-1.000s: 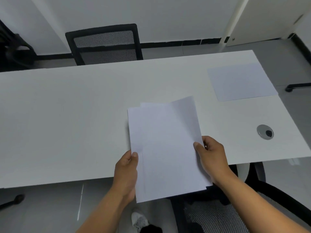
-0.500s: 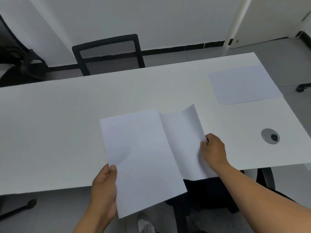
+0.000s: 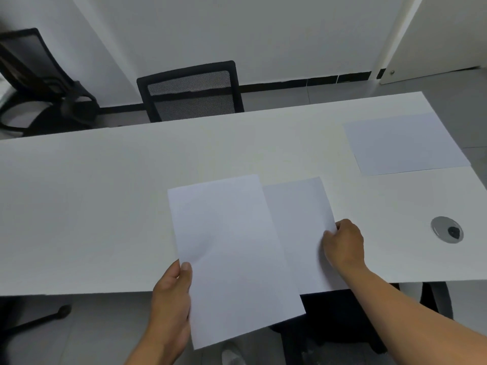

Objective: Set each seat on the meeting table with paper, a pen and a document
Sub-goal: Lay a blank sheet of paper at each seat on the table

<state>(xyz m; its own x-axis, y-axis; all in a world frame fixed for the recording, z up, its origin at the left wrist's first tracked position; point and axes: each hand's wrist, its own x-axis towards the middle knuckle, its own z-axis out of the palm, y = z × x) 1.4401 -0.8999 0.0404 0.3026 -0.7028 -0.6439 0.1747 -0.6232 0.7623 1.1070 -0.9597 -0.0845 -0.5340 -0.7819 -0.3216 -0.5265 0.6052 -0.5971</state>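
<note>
Left hand (image 3: 172, 306) pinches the near sheet (image 3: 232, 259) by its left edge, held over the white table (image 3: 92, 206) edge. Right hand (image 3: 344, 246) grips a second sheet (image 3: 300, 227) at its right edge, partly tucked under the first. Another sheet (image 3: 403, 146) lies flat at the far right corner, beyond a round cable grommet (image 3: 447, 229).

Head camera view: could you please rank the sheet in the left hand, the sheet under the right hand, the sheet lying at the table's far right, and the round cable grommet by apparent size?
1. Sheet in the left hand, though it is nearest the camera.
2. Sheet at the far right.
3. Sheet under the right hand, partly covered, so unsure against 2.
4. Cable grommet.
</note>
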